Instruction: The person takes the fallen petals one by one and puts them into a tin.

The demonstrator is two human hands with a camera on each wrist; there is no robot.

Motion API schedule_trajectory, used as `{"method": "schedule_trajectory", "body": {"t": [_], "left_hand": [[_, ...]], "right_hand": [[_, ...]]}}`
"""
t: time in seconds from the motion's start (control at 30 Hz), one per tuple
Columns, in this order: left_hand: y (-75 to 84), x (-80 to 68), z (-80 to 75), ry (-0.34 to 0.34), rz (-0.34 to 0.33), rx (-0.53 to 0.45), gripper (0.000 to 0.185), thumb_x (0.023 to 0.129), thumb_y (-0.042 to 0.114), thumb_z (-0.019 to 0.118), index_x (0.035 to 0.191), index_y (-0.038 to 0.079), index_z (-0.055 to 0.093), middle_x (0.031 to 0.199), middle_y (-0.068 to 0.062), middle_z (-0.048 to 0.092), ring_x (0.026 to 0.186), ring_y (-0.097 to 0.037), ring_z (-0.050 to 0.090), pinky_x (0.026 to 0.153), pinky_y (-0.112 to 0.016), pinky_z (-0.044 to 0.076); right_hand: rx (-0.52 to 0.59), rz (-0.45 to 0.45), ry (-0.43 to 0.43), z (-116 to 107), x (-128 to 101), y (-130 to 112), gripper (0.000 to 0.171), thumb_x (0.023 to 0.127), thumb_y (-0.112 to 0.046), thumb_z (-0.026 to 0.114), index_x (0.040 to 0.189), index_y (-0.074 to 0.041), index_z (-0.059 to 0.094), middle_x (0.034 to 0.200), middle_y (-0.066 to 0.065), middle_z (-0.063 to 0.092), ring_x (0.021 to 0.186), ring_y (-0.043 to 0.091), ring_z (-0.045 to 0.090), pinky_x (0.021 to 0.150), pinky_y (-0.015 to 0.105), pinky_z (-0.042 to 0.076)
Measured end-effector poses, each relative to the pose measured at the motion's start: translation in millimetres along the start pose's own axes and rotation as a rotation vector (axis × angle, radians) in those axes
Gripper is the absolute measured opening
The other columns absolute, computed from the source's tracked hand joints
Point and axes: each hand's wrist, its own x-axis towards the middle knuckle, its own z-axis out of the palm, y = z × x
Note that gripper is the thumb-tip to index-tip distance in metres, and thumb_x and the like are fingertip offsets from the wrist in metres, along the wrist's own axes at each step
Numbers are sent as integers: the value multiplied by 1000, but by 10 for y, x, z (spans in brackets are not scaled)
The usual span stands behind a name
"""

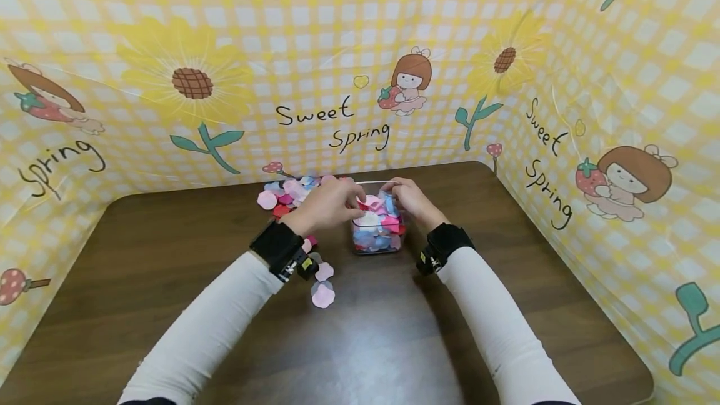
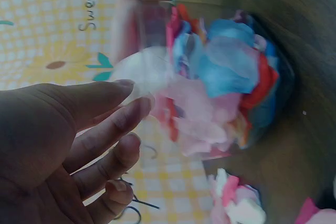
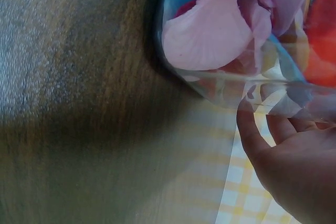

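Clear plastic, round-cornered, the box (image 1: pixel 378 225) stands upright toward the far side of the wood-grain counter (image 1: pixel 388 317), opening upward, long axis apparently near to far. Thin, ruffled pink, white, blue and red petals (image 1: pixel 389 206) fill it. Left hand (image 1: pixel 330 206): fingers loosely bent, free, at its left rim. Right hand (image 1: pixel 413 199): fingers at its right; grip indeterminable.
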Motion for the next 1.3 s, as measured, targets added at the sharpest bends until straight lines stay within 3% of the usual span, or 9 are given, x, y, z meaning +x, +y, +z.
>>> {"method": "schedule_trajectory", "body": {"t": [0.2, 0.37, 0.53, 0.7, 0.8, 1.0, 1.17, 1.3], "left_hand": [[-237, -206, -150, 58, -40, 9, 22, 93, 21, 77, 110, 8, 73, 103, -5, 73, 102, -26, 65, 84, -41, 51], [-527, -484, -292, 50, -144, 81, 23, 92, 22, 78, 111, 9, 75, 103, -5, 74, 96, -25, 67, 80, -45, 52], [-932, -699, -213, -18, -242, 93, 21, 90, 16, 78, 108, 7, 74, 103, -8, 73, 98, -30, 67, 82, -52, 52], [-1212, -800, -24, -95, -278, 99, 34, 88, 13, 79, 120, 5, 70, 114, -14, 71, 105, -33, 64, 88, -59, 50], [-1260, -814, 62, -90, -292, 107, 34, 89, 15, 78, 122, 7, 70, 117, -13, 70, 105, -32, 63, 88, -61, 50], [-1254, -828, 133, -13, -315, 142, 8, 93, 17, 74, 99, 14, 78, 99, -5, 72, 91, -29, 64, 79, -55, 51], [-1188, -828, 17, 58, -311, 144, 10, 95, 19, 72, 99, 13, 78, 94, -5, 71, 85, -27, 65, 72, -50, 51], [-1001, -780, -121, 161, -262, 145, 15, 96, 21, 72, 104, 11, 79, 100, -7, 73, 92, -29, 67, 73, -51, 51]], "right_hand": [[-8, 0, -1, 25, -16, -18, 39, 93, 0, 35, 122, 4, 62, 62, -3, 33, 54, 15, 28, 60, 35, 30], [-9, 5, 11, -11, -30, -33, 40, 92, 1, 35, 122, 5, 61, 60, -4, 32, 53, 14, 27, 58, 33, 29], [-11, 11, 28, -34, -35, -47, 40, 91, 1, 36, 121, 5, 61, 62, -3, 33, 53, 14, 27, 61, 35, 30], [3, 15, 27, 1, -34, -35, 39, 92, 1, 36, 121, 5, 61, 71, -1, 41, 59, 18, 31, 64, 35, 32], [10, 12, 12, 21, -26, -28, 39, 92, 2, 35, 122, 6, 61, 66, -1, 37, 55, 16, 30, 61, 33, 30], [25, 4, 9, 45, -22, 0, 39, 92, 3, 35, 121, 6, 60, 64, 0, 33, 53, 15, 27, 59, 33, 28], [5, -1, 25, 33, -17, -9, 39, 92, 1, 36, 120, 6, 62, 77, 3, 44, 63, 21, 34, 68, 38, 34], [4, -1, 12, 18, -15, -12, 39, 92, 1, 37, 121, 6, 62, 69, 0, 40, 58, 17, 33, 64, 35, 34]]}}
